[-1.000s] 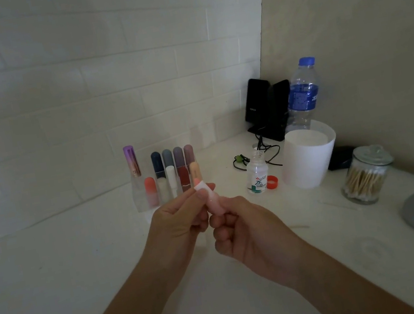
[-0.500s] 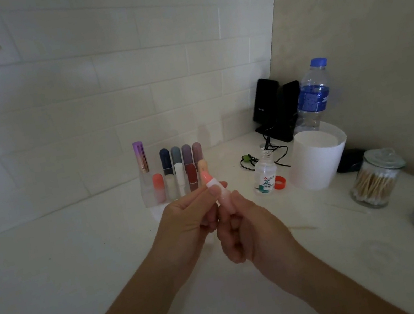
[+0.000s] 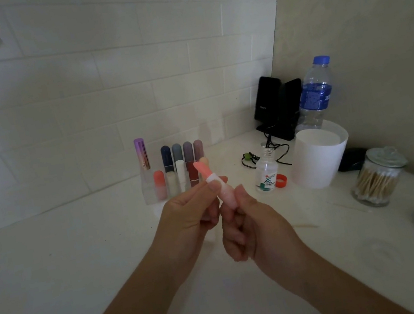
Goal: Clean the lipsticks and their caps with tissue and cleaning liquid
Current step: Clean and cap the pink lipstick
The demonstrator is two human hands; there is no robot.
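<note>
Lipstick [image 3: 205, 175] is gripped by the right hand [image 3: 251, 223], pinched by the left hand [image 3: 188, 215]. It is tilted toward 11 o'clock, tip bared — probably for wiping.

Left grip [image 3: 190, 212], right grip [image 3: 249, 228], seemingly curled

In the right hand [image 3: 251, 229], the pink cylindrical lipstick tube [image 3: 225, 196] looks frosted, matt plastic; to its right, a glossy clear glass jar [image 3: 385, 157] (wooden swabs [image 3: 371, 184] inside).
</note>
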